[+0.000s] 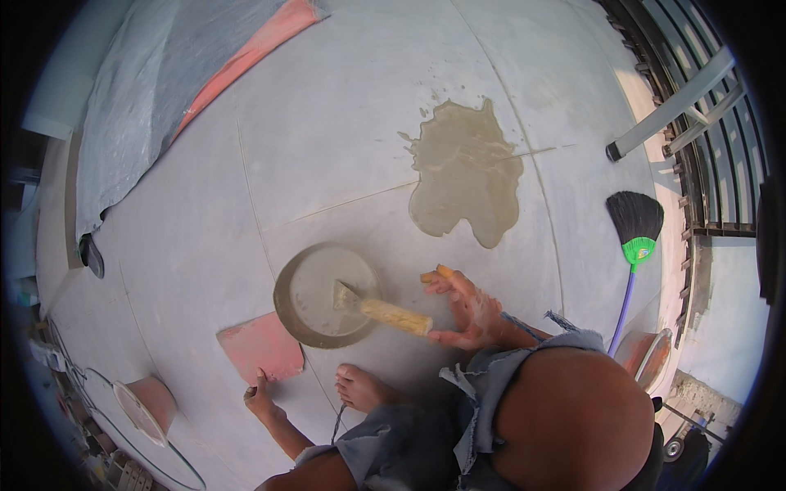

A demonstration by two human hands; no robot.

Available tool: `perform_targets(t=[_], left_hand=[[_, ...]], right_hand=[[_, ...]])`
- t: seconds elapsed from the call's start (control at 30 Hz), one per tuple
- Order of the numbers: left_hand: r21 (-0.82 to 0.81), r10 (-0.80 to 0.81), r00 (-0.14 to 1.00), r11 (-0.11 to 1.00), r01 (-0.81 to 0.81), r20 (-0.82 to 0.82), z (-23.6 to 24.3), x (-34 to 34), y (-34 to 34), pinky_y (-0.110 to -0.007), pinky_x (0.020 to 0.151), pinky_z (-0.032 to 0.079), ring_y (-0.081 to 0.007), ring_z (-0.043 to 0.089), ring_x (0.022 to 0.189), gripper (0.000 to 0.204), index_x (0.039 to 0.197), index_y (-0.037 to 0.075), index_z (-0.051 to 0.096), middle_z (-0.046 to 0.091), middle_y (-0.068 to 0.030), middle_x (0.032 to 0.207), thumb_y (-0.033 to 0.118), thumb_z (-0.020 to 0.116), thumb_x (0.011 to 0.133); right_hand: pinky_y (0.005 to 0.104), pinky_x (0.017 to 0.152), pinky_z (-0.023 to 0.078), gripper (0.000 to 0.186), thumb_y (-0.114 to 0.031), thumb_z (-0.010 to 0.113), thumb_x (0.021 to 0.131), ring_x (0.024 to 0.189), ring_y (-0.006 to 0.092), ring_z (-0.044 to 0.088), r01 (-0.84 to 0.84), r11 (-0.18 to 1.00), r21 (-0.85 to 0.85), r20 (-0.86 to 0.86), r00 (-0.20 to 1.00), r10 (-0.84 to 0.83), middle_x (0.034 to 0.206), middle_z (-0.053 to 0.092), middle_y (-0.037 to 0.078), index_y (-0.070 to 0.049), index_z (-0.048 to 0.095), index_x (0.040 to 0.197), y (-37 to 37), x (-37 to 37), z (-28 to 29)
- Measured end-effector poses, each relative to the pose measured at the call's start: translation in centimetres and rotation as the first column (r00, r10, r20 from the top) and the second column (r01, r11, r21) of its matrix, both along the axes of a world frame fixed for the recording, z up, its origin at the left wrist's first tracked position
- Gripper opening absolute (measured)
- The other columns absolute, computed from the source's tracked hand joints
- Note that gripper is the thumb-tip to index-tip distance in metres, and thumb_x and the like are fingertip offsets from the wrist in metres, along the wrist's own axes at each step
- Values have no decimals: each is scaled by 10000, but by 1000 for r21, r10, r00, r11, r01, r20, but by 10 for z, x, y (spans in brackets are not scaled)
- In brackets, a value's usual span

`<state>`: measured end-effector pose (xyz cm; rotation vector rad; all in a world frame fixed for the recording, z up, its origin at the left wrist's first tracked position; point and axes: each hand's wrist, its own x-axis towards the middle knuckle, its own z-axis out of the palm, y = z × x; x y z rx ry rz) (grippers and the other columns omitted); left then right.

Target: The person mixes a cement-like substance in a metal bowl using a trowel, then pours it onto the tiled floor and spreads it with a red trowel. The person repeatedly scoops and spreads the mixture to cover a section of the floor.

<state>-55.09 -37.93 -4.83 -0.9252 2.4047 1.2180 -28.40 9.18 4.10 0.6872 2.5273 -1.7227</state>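
My left hand is closed on the near edge of a flat pinkish-red square pad, one finger showing on top and the others partly hidden. Beside the pad is a round pan of thin grey slurry. A scraper with a pale wooden handle rests with its blade in the pan, its handle jutting over the rim to the right. My right hand is just right of that handle, fingers apart and holding nothing. Orange covers sit on some of its fingertips.
A wet grey puddle spreads over the tile joints ahead. A black-and-green broom and ladder legs are at right. Buckets stand at left and right. A plastic sheet covers something at far left.
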Motion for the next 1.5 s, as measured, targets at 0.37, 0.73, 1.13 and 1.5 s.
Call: perform_targets(t=[0.37,0.73,1.13,1.5], left_hand=[[585,95,892,785,206,-443,113,-24,8,-336,1134,466,-209,583,1306,426,1412,-83,521,602,-151,1398,170,624,1084],[844,-336,886,324,427,-320,174,52,321,-326,928,594,-144,667,1103,344,1333,57,498,651,-79,1227,112,674,1043],[914,-989,-122,30,404,86,190,53,307,-309,800,581,-157,716,921,574,1528,-10,503,745,-156,1189,161,719,1025],[391,-982,189,183,902,24,29,140,199,-336,667,523,-248,707,724,288,956,2,751,740,-115,778,282,720,1014]], right_hand=[[480,986,524,747,-145,846,857,1151,363,627,107,887,448,-641,730,236,1410,576,186,-74,491,1511,46,-68,55],[510,1199,414,654,-275,631,957,1478,453,445,-42,433,901,-80,962,261,1610,451,240,-111,495,1575,3,-106,109],[564,1201,401,639,-326,587,1014,1474,505,448,-246,646,723,327,945,-6,1613,459,248,-169,452,1619,18,50,35],[557,1237,353,610,-349,578,1025,1460,506,458,-280,649,708,318,946,61,1641,430,222,-222,468,1612,18,46,1]])
